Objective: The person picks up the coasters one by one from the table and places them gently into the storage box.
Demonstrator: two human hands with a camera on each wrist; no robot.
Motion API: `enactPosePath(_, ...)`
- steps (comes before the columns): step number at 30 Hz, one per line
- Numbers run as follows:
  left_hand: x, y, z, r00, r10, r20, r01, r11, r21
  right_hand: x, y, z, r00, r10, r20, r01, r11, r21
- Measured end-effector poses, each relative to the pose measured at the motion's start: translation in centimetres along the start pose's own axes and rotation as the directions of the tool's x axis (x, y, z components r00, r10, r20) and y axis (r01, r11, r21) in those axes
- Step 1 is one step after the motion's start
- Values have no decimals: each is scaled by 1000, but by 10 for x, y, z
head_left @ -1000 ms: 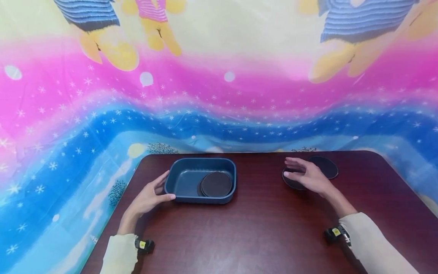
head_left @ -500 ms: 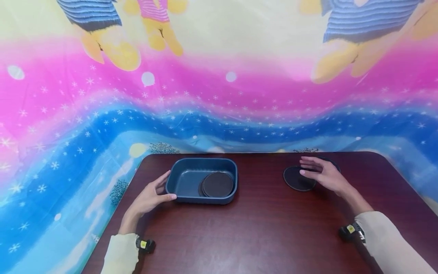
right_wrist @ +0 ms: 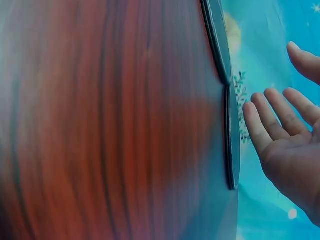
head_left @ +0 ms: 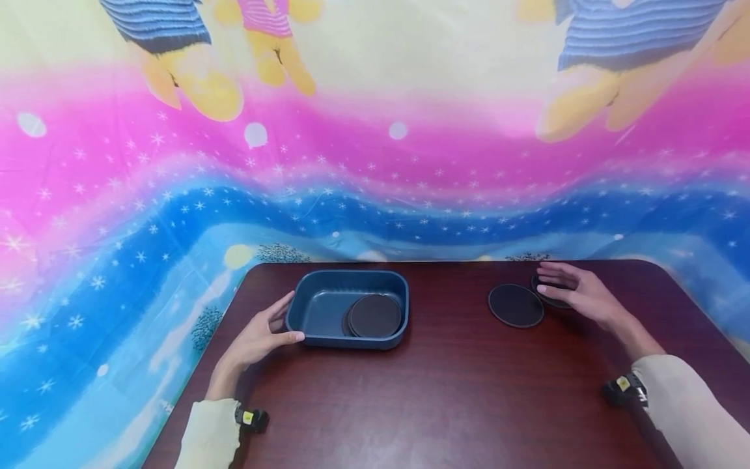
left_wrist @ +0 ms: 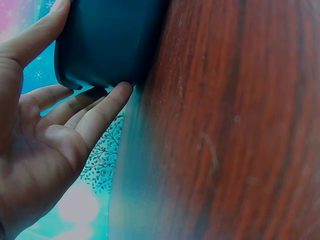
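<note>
Blue container (head_left: 319, 314), I note: long axis left-right, far table edge (head_left: 445, 266) close, nearside roomy; left hand (head_left: 256, 335) grips its end, right hand (head_left: 588, 296) outstretched, empty.

A curtained-off tabletop workspace, room type unclear: cartoon-printed cloth (head_left: 375, 156) hangs behind a wood-grain table (head_left: 445, 391).

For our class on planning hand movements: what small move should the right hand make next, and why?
Probably lower the right hand and pinch the edge of the rightmost dark disc: the hand hovers by it, holding nothing, while the left hand grips the blue container, where a similar disc lies.
</note>
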State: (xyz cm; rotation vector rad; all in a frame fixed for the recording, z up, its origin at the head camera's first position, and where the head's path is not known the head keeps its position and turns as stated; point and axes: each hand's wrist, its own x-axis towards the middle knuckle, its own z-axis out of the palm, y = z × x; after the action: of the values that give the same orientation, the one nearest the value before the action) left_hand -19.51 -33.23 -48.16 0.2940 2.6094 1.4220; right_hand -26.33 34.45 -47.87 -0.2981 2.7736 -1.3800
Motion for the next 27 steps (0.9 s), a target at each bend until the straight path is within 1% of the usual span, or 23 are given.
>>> enactPosePath(10,1,-1,0,1000,3,-5,-3,1000,12,-3,14,-23,999,36,7,-35,995,-98)
enactPosePath(17,1,-1,0,1000,-6,5,6,1000,-13,-1,28,-40,999,33,37,-27,987,-157)
enactPosePath(21,0,-1,1,1000,-6,9,7,999,-32,3,35,-47,998,33,47,-23,983,-182)
enactPosePath(27,0,-2,0,1000,2,7,-1,999,-43,8,37,-51,997,34,69,-18,976,-216)
